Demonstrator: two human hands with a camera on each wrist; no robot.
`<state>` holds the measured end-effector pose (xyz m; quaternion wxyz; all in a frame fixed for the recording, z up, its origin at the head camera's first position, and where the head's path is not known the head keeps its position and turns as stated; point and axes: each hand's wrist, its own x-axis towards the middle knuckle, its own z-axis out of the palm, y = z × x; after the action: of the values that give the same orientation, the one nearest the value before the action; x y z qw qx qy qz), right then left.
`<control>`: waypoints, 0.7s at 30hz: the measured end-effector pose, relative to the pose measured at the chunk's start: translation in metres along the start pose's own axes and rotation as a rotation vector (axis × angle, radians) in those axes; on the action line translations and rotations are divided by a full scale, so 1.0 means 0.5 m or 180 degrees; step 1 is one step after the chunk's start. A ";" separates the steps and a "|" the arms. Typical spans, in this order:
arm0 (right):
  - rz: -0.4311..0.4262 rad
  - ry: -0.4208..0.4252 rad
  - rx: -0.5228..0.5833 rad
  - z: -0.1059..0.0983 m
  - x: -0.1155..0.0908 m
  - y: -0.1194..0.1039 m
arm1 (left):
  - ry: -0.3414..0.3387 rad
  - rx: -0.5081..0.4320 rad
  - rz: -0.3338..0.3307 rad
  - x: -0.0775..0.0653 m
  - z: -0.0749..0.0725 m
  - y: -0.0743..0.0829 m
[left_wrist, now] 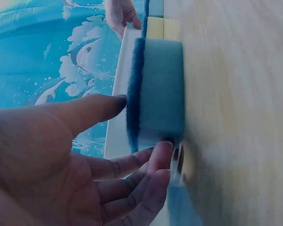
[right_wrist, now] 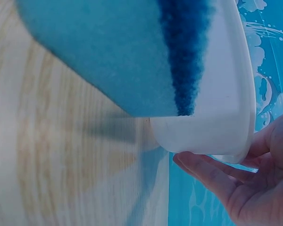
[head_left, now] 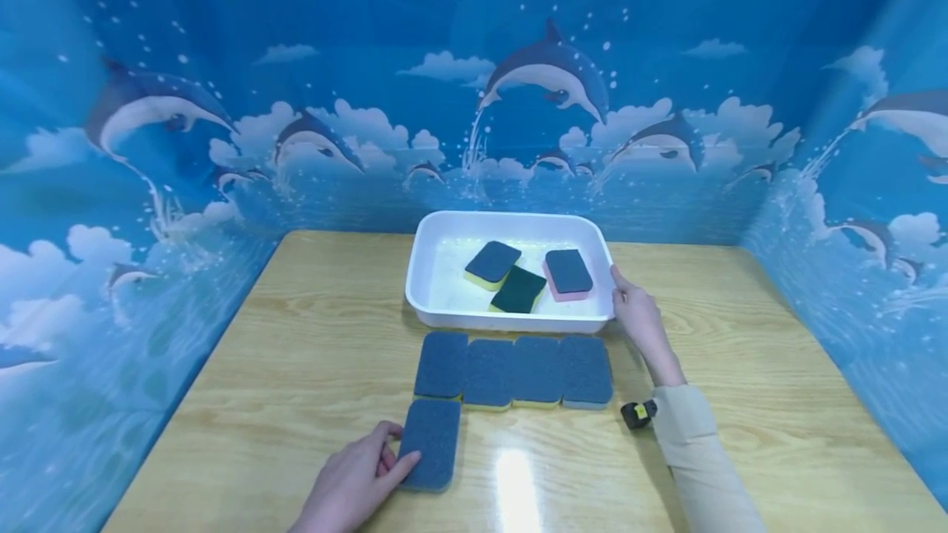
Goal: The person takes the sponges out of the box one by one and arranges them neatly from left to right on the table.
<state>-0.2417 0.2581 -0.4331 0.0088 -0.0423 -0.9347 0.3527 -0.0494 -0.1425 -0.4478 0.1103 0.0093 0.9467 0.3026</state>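
Observation:
My left hand point(head_left: 354, 475) is at the front, its thumb on the dark top of a sponge point(head_left: 431, 444) and its curled fingers at the side. In the left wrist view this sponge point(left_wrist: 161, 89) shows a blue body under a dark scouring layer and lies on the table. My right hand point(head_left: 638, 311) grips the right edge of a white plastic tray point(head_left: 511, 322); in the right wrist view its fingers point(right_wrist: 210, 174) touch the tray's outer wall. Inside the tray lie a dark-topped yellow sponge point(head_left: 494, 260), a green-topped sponge point(head_left: 520, 289) and a pink sponge point(head_left: 569, 271).
Several dark-topped sponges point(head_left: 489, 370) stand side by side in a row along the tray's front, just beyond the left hand's sponge. A small black object with a yellow mark point(head_left: 637, 414) sits beside the right forearm. Dolphin-printed curtains point(head_left: 474, 64) surround the wooden table point(head_left: 326, 311).

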 end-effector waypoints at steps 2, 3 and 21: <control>-0.0008 -0.0005 0.0005 0.002 -0.001 -0.003 | 0.0183 0.0032 0.0050 -0.001 -0.016 -0.001; -0.0013 -0.0009 0.0009 0.003 -0.001 -0.003 | 0.0297 0.0056 0.0081 0.000 -0.027 -0.001; 0.0041 -0.0074 0.0058 0.003 -0.003 -0.003 | 0.0795 0.0407 0.0942 0.189 -0.135 0.205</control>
<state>-0.2404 0.2560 -0.4330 -0.0039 -0.0443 -0.9312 0.3617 -0.1613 -0.0892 -0.3546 -0.0545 0.1177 0.9586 0.2536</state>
